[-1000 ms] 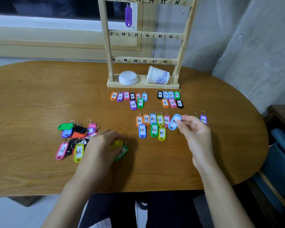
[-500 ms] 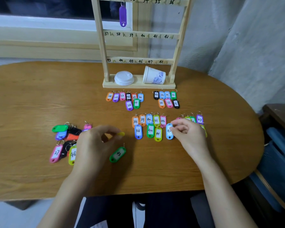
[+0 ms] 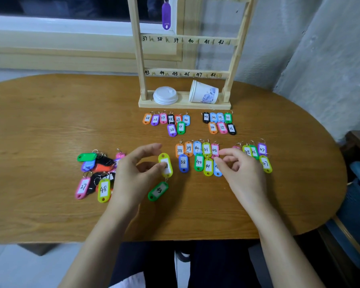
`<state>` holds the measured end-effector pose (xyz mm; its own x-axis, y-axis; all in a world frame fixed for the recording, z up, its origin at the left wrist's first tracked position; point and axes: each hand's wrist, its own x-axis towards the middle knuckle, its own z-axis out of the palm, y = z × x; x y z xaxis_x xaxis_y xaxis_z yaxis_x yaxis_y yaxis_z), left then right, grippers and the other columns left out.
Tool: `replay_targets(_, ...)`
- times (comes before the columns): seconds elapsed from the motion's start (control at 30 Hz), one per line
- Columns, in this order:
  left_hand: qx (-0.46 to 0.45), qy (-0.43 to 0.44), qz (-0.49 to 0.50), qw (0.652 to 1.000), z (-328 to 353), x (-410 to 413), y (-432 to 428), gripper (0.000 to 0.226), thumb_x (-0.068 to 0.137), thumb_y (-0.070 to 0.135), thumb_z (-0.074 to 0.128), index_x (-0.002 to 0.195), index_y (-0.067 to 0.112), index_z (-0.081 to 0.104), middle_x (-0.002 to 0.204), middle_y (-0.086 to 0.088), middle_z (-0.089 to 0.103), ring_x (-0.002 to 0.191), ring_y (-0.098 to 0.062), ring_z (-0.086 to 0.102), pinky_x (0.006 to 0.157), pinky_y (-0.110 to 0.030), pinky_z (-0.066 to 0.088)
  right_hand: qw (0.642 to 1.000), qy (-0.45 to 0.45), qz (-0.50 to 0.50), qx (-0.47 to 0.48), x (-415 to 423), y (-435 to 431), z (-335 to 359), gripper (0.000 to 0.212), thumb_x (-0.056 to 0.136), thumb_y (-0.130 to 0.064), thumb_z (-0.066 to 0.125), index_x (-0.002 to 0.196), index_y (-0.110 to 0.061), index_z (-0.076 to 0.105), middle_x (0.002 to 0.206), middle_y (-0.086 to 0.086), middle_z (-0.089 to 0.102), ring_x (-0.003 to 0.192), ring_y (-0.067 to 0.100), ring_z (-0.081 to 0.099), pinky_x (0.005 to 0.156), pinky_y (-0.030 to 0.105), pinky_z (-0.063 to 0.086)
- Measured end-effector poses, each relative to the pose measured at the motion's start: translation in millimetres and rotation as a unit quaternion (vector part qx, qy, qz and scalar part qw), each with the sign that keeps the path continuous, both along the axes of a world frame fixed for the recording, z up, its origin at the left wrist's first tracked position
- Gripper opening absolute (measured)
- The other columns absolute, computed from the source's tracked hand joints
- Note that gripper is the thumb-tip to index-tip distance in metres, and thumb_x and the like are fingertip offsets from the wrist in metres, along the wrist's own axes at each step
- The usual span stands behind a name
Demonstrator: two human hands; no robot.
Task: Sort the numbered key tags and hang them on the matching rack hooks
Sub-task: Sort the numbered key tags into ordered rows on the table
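Sorting step: our left hand (image 3: 133,175) pinches a yellow-green plastic key tag (image 3: 166,163) between thumb and fingertips, just left of the dark-blue 38 tag (image 3: 183,163); our right hand (image 3: 243,175) hovers, fingers loosely curled. We shift the thumb, read the number, then place it.

A single wide-angle view from the person's head; it faces forward and tilts steeply down over the oval wooden table (image 3: 50,121); both forearms enter from the bottom edge, with the left hand (image 3: 133,175) and right hand (image 3: 241,175) close beneath the lens at mid-frame; the key tags (image 3: 199,162) lie just beyond the hands; the wooden rack (image 3: 185,106) stands at the far edge, its upper rows cut off by the frame's top; the person's lap (image 3: 154,262) fills the lower middle.
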<state>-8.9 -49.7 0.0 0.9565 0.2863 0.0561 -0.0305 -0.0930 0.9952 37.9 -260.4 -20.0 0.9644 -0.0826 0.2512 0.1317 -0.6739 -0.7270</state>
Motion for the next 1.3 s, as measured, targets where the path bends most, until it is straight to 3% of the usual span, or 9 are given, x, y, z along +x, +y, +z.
replay_targets(0.13, 0.017, 0.004, -0.002, 1.0, -1.4, -1.2, -0.2, 0.034, 0.082, -0.001, 0.067, 0.102, 0.026, 0.07, 0.092, -0.003, 0.065, 0.072, -0.007, 0.067, 0.068, -0.022, 0.056, 0.999, 0.005, 0.04, 0.033, -8.8, 16.5, -1.3, 0.012, 0.085, -0.034, 0.066, 0.097, -0.031, 0.068, 0.079, -0.02, 0.064, 0.064, 0.006, 0.058, 0.054, 0.027, 0.051)
replay_targets(0.27, -0.031, 0.008, 0.017, 0.999, -0.2, -3.2, -2.4, 0.015, 0.085, 0.001, 0.065, 0.089, 0.014, 0.07, 0.084, -0.008, 0.068, 0.07, -0.01, 0.066, 0.067, -0.026, 0.054, 0.992, 0.011, 0.086, 0.09, -15.6, 31.6, -0.1, 0.01, 0.085, -0.026, 0.067, 0.094, -0.028, 0.071, 0.082, -0.018, 0.067, 0.074, 0.001, 0.061, 0.061, 0.017, 0.049)
replay_targets(0.4, -0.133, 0.043, 0.032, 0.99, -2.4, -3.7, -3.9, 0.007, 0.084, 0.004, 0.067, 0.087, 0.01, 0.066, 0.082, -0.014, 0.071, 0.08, -0.027, 0.069, 0.086, -0.041, 0.052, 0.975, 0.028, 0.135, 0.173, -22.2, 47.0, 5.9, 0.01, 0.086, -0.015, 0.067, 0.091, -0.022, 0.072, 0.084, -0.013, 0.07, 0.082, -0.002, 0.063, 0.069, 0.009, 0.044)
replay_targets(0.57, -0.165, 0.056, -0.002, 0.985, -2.0, -7.3, -7.4, 0.007, 0.08, 0.005, 0.07, 0.085, 0.008, 0.065, 0.077, -0.01, 0.072, 0.081, -0.024, 0.072, 0.083, -0.036, 0.054, 0.952, 0.049, 0.149, 0.264, -24.5, 62.0, 14.7, 0.013, 0.085, -0.017, 0.069, 0.087, -0.03, 0.069, 0.081, -0.011, 0.072, 0.081, -0.001, 0.065, 0.075, 0.015, 0.05)
replay_targets(0.7, -0.096, 0.05, -0.033, 0.994, -2.1, -10.4, -7.0, 0.009, 0.076, 0.011, 0.074, 0.083, 0.009, 0.068, 0.078, -0.011, 0.073, 0.075, -0.019, 0.069, 0.074, -0.027, 0.055, 0.94, 0.065, 0.132, 0.307, -23.8, 65.8, 16.4, 0.016, 0.083, -0.018, 0.071, 0.084, -0.034, 0.067, 0.085, -0.009, 0.072, 0.086, 0.006, 0.066, 0.079, 0.021, 0.053)
replay_targets(0.8, 0.037, 0.019, -0.011, 0.999, -6.9, -10.9, 0.4, 0.011, 0.077, 0.01, 0.075, 0.078, 0.019, 0.069, 0.077, 0.002, 0.073, 0.073, -0.009, 0.069, 0.067, -0.019, 0.054, 0.935, 0.074, 0.11, 0.329, -21.7, 58.9, 15.5, 0.015, 0.084, -0.018, 0.07, 0.085, -0.032, 0.067, 0.087, -0.005, 0.073, 0.085, 0.006, 0.068, 0.075, 0.02, 0.054)
replay_targets(1.0, 0.253, 0.0, -0.017, 0.967, -11.3, -17.4, 13.9, 0.025, 0.071, 0.009, 0.081, 0.074, 0.029, 0.065, 0.068, 0.012, 0.067, 0.067, 0.0, 0.063, 0.059, -0.009, 0.047, 0.935, 0.075, 0.066, 0.341, -17.3, 36.7, 13.7, 0.014, 0.084, -0.016, 0.069, 0.089, -0.029, 0.067, 0.088, -0.006, 0.072, 0.08, -0.001, 0.066, 0.066, 0.013, 0.05)
replay_targets(1.17, 0.369, -0.009, -0.052, 0.928, -17.5, -19.8, 12.9, 0.024, 0.071, 0.018, 0.081, 0.088, 0.03, 0.07, 0.079, 0.013, 0.065, 0.073, -0.002, 0.061, 0.069, -0.023, 0.051, 0.941, 0.067, 0.043, 0.33, -15.1, 23.5, 10.9, 0.014, 0.085, -0.017, 0.069, 0.089, -0.03, 0.067, 0.088, -0.008, 0.072, 0.083, 0.0, 0.067, 0.065, 0.011, 0.049)
replay_targets(1.3, 0.369, -0.001, -0.06, 0.927, -17.8, -14.3, 10.5, 0.03, 0.071, 0.01, 0.08, 0.094, 0.026, 0.071, 0.073, 0.02, 0.059, 0.07, 0.003, 0.056, 0.064, -0.005, 0.04, 0.946, 0.058, 0.023, 0.318, -11.1, 9.3, 10.1, 0.014, 0.085, -0.015, 0.069, 0.089, -0.028, 0.067, 0.087, -0.009, 0.071, 0.08, -0.002, 0.066, 0.067, 0.012, 0.051)
